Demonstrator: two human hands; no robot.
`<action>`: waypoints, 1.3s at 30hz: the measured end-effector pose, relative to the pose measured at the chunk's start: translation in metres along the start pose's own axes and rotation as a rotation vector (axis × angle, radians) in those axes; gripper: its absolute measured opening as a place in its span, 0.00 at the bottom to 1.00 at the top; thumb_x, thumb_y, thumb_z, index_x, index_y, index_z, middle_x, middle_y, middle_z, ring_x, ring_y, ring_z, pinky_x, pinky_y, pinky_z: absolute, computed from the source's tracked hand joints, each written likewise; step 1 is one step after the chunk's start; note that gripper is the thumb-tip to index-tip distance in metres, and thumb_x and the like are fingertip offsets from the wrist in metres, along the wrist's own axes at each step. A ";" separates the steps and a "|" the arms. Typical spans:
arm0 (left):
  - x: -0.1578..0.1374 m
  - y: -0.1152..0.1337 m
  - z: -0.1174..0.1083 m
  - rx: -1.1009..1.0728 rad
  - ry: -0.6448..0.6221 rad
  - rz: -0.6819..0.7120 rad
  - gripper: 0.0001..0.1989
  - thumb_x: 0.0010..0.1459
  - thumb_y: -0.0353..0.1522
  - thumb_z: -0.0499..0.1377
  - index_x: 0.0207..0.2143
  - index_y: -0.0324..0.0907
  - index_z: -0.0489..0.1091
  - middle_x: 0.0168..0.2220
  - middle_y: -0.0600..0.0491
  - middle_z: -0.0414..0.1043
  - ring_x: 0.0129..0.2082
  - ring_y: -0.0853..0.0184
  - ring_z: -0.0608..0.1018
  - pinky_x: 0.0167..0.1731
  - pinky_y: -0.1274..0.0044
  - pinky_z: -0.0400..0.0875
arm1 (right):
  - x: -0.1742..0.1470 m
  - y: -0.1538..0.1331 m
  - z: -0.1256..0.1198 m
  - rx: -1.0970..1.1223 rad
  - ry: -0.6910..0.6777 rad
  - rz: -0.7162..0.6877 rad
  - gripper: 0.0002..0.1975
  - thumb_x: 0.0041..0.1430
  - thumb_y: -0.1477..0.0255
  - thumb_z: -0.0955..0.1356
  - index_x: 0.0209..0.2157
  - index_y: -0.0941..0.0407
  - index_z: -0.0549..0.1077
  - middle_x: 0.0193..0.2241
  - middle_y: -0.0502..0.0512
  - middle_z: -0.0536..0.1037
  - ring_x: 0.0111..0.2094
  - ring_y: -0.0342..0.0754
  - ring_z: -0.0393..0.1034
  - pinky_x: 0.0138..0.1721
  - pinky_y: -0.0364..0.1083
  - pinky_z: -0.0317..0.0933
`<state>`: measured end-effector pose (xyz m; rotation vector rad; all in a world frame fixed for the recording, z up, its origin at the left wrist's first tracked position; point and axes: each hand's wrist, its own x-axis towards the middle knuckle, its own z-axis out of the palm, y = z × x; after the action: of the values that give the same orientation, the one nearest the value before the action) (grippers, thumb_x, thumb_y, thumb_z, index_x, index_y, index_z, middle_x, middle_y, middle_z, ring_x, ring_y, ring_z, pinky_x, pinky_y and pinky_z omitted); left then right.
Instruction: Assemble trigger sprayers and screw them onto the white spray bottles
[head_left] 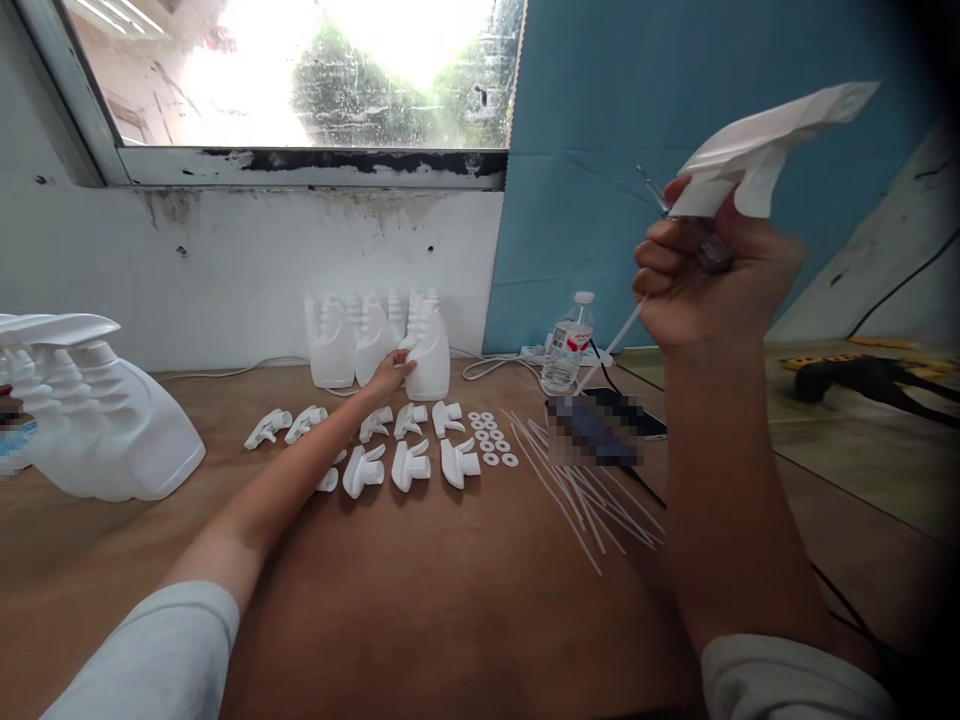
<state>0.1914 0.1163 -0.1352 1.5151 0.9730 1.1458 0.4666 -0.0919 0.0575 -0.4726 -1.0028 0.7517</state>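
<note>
My right hand (694, 270) is raised on the right, its fingers wrapped round a white trigger spray head (757, 140). A thin white dip tube (615, 340) slants down from below that fist. A slim metal tip (651, 188) pokes out beside the fingers; its kind is unclear. At the back of the table my left hand (394, 372) grips the side of a white plastic bottle (430, 355), which stands upright without a spray head. More white bottles (330, 345) stand beside it. Under and beyond my left forearm lie two rows of trigger spray heads (411, 466).
Several white washers (491, 440) lie right of the spray heads. Loose dip tubes (577, 490) spread near a blurred dark item (592, 430). A water bottle (571, 345) stands behind, near cables. More white bottles (161, 440) are grouped at left. A window (315, 80) is above.
</note>
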 end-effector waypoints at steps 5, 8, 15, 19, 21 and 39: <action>0.003 0.007 -0.004 0.098 0.046 -0.010 0.24 0.48 0.33 0.66 0.48 0.37 0.67 0.51 0.39 0.67 0.46 0.58 0.73 0.46 0.68 0.67 | 0.001 0.004 0.002 -0.077 0.101 0.023 0.26 0.60 0.74 0.57 0.08 0.59 0.61 0.11 0.46 0.59 0.13 0.28 0.45 0.14 0.44 0.31; -0.005 0.024 -0.010 0.146 0.104 0.022 0.24 0.46 0.30 0.67 0.46 0.35 0.67 0.51 0.38 0.66 0.47 0.56 0.73 0.49 0.66 0.66 | -0.003 0.006 0.006 -0.121 0.062 0.027 0.24 0.58 0.75 0.57 0.09 0.60 0.60 0.12 0.46 0.56 0.13 0.29 0.43 0.16 0.46 0.29; -0.066 0.091 -0.023 0.074 0.054 0.211 0.18 0.53 0.36 0.63 0.45 0.38 0.67 0.49 0.45 0.68 0.45 0.62 0.74 0.48 0.68 0.70 | -0.029 0.017 0.023 -0.321 -0.248 0.084 0.11 0.52 0.65 0.71 0.33 0.58 0.77 0.15 0.42 0.47 0.14 0.34 0.36 0.17 0.43 0.25; -0.118 0.123 -0.022 -0.231 -0.253 0.166 0.18 0.57 0.40 0.60 0.45 0.38 0.67 0.43 0.46 0.70 0.38 0.64 0.77 0.43 0.67 0.74 | -0.053 0.035 0.038 -0.672 -0.397 -0.046 0.14 0.53 0.62 0.72 0.36 0.57 0.79 0.18 0.47 0.62 0.17 0.36 0.48 0.16 0.41 0.35; -0.145 0.131 -0.017 -0.353 -0.410 0.089 0.20 0.60 0.44 0.56 0.46 0.38 0.68 0.44 0.45 0.70 0.39 0.61 0.77 0.41 0.66 0.74 | -0.068 0.048 0.045 -0.859 -0.522 -0.063 0.15 0.54 0.61 0.72 0.39 0.56 0.79 0.21 0.48 0.68 0.18 0.36 0.50 0.17 0.41 0.41; -0.232 0.035 -0.010 -0.560 -0.496 -0.338 0.13 0.60 0.33 0.57 0.46 0.40 0.62 0.34 0.48 0.70 0.30 0.61 0.78 0.30 0.71 0.73 | -0.057 0.096 -0.041 -0.891 -0.438 0.675 0.16 0.59 0.66 0.66 0.48 0.58 0.70 0.19 0.45 0.61 0.16 0.36 0.50 0.16 0.38 0.44</action>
<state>0.1283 -0.1092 -0.1464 1.0492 0.4826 0.6696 0.4513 -0.0721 -0.0582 -1.5167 -1.6106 1.0023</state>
